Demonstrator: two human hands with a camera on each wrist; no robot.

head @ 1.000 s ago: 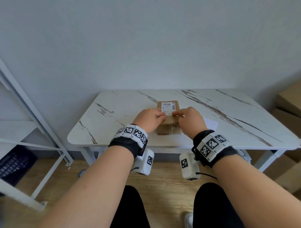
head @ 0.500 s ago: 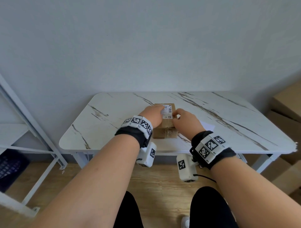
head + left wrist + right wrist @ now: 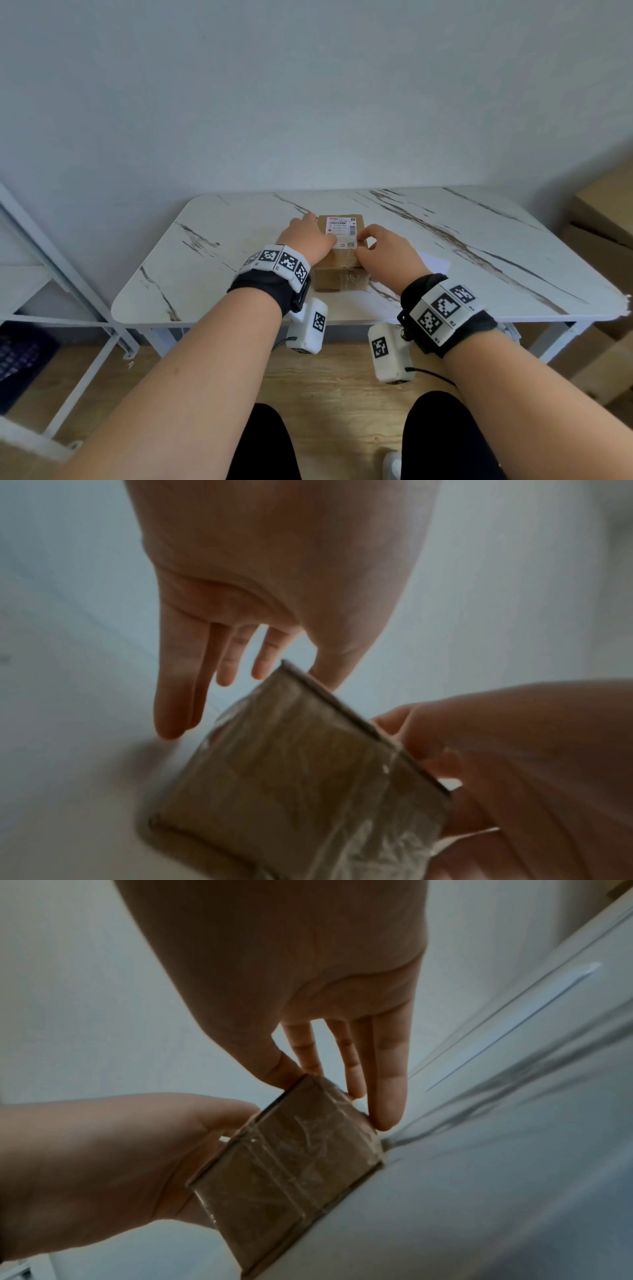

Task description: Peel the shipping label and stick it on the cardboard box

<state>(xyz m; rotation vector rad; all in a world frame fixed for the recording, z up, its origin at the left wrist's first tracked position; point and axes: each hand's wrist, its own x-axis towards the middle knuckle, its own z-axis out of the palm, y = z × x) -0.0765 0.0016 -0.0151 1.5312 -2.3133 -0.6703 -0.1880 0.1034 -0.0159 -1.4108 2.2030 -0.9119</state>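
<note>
A small taped cardboard box (image 3: 342,274) stands on the marble-look table (image 3: 205,267). A white shipping label (image 3: 342,232) lies flat on its top. My left hand (image 3: 305,236) is against the box's left side. Its fingers (image 3: 178,696) point straight down toward the table, and its thumb touches the box (image 3: 291,777) at the top edge. My right hand (image 3: 380,250) is at the right side. Its thumb rests on the top edge of the box (image 3: 294,1156), and its straight fingers (image 3: 387,1085) lie along the right face. The label is hidden in both wrist views.
A white sheet of paper (image 3: 433,262) lies on the table just right of my right hand. Larger cardboard boxes (image 3: 603,219) stand by the table's right end, a white shelf frame (image 3: 51,267) by its left. Wall runs behind the table.
My left hand has slid from the near part of the box top forward along its left side, uncovering more of the label. The right hand stays at the label's right edge.
</note>
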